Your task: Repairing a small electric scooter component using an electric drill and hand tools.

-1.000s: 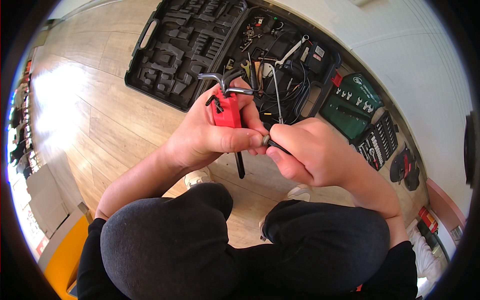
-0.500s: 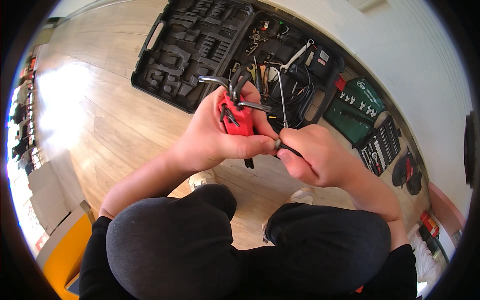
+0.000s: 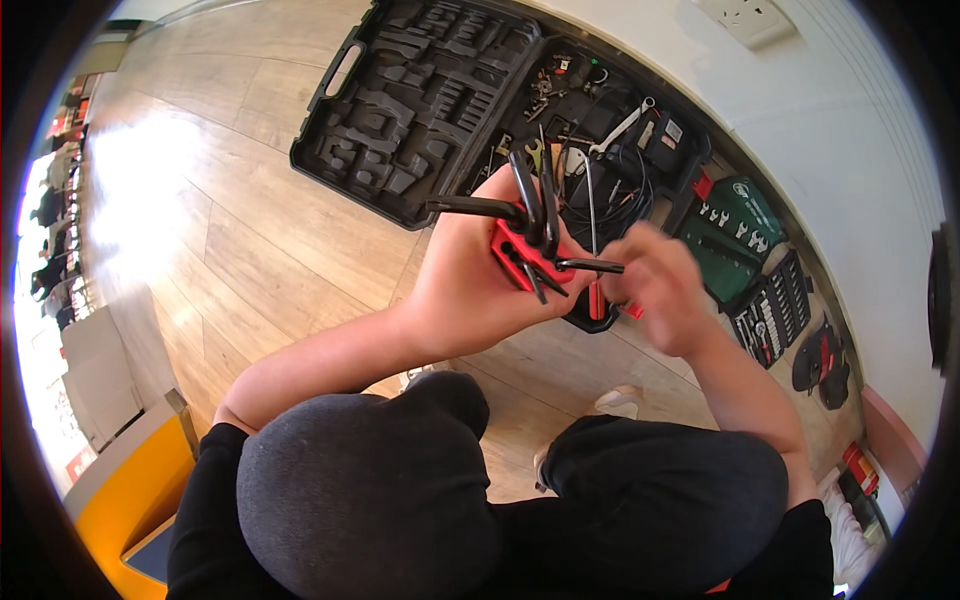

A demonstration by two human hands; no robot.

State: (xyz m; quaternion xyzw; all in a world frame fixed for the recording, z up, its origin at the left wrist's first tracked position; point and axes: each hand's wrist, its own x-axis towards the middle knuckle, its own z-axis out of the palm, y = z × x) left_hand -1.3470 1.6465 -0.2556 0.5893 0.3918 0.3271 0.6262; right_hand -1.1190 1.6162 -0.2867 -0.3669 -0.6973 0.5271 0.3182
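My left hand point(image 3: 465, 290) is closed around the red holder of a hex key set point(image 3: 518, 262). Several black L-shaped hex keys fan out of its upper end, and shorter ones stick out lower down. One hex key point(image 3: 598, 266) points right, toward my right hand point(image 3: 665, 285). That hand is smeared by motion, so I cannot tell whether its fingers touch the key or hold anything. Just beyond the hands, a screwdriver point(image 3: 596, 298) with a red handle and a long thin shaft lies by the tool case.
A black tool case lies open on the wooden floor, with a moulded lid point(image 3: 400, 120) and a tray of loose tools, a cable point(image 3: 635, 200) and a combination wrench point(image 3: 622, 126). Rightward are a green wrench case point(image 3: 725, 245), a socket set point(image 3: 775, 310) and black-red gloves point(image 3: 822, 365) along the wall.
My right hand has parted from my left and moved right, off the small dark piece at my left thumb. The hex key set has tilted, its upper end now facing me.
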